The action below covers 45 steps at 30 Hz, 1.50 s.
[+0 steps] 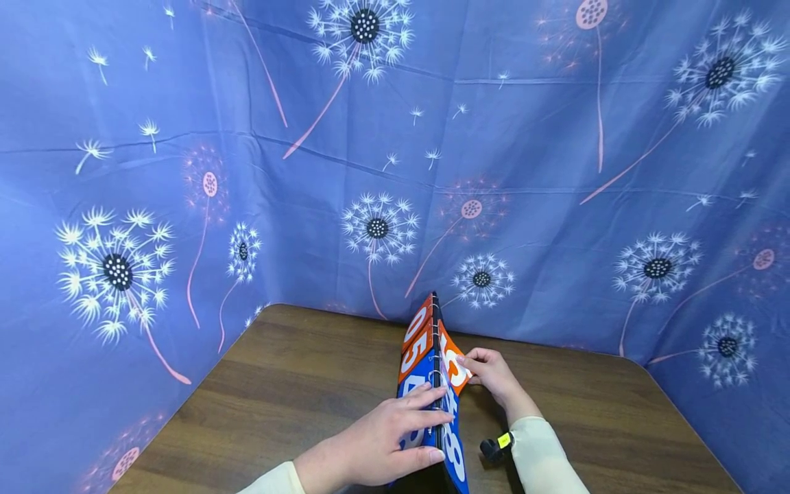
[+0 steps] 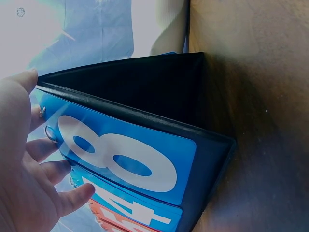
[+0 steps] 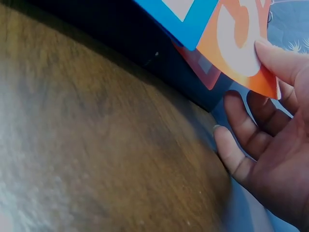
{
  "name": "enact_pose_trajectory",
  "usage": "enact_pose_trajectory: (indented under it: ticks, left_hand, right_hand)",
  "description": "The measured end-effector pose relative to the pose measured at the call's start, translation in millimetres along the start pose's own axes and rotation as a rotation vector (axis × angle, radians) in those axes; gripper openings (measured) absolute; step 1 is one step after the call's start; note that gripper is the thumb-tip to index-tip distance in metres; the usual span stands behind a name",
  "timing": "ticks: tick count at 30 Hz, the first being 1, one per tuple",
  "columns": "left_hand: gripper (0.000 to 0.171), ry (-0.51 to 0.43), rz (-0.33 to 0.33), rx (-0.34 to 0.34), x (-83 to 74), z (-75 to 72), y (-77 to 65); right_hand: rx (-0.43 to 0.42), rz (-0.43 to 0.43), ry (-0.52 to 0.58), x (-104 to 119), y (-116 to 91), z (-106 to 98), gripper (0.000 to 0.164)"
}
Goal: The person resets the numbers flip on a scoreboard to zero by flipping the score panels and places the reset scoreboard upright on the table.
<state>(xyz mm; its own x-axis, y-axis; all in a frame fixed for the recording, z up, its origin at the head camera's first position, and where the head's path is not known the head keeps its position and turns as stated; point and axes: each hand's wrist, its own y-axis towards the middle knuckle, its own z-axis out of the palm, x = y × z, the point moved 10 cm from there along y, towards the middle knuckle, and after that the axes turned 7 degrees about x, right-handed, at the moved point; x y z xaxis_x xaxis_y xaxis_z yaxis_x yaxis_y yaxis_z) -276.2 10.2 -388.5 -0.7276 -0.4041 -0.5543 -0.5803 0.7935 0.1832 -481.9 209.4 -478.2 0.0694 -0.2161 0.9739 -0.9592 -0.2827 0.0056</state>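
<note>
Left hand (image 1: 389,436) partly hides blue cards (image 1: 415,369).

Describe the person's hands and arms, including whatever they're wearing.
The left hand and right hand are gloveless. The left sleeve and right sleeve are pale cream, ending around the wrists. Beside the right cuff sits a small black device with a yellow label.

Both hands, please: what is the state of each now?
Left hand: open, resting on the flip scoreboard.
Right hand: holding an orange number card.
</note>
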Motion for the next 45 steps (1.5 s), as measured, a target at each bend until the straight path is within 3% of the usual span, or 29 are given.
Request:
enact_pose_trajectory:
  ticks: [8, 19, 33, 42, 45]
  left_hand:
    - [0.045, -0.018, 0.007, 0.001, 5.3, -1.5, 0.5]
    - [0.044, -0.014, 0.049, -0.013, 4.8, -5.1, 1.9]
    - [0.045, -0.024, 0.041, -0.003, 5.9, -4.4, 2.0]
    - [0.046, -0.038, 0.037, 0.013, 7.6, -2.6, 2.5]
    - [0.046, -0.052, 0.033, 0.02, 8.8, -2.0, 2.4]
  right_hand:
    - [-0.158, -0.01, -0.088, 2.4, 0.7, -11.0, 0.029]
    - [-0.254, -0.017, -0.11, 6.2, 0.1, -19.2, 0.027]
    - [-0.171, 0.019, -0.097, -2.8, 2.5, -20.6, 0.034]
    - [-0.082, 0.027, -0.057, -8.8, 0.3, -29.4, 0.024]
    - [-0.1, 0.028, -0.077, -8.0, -0.9, -32.2, 0.028]
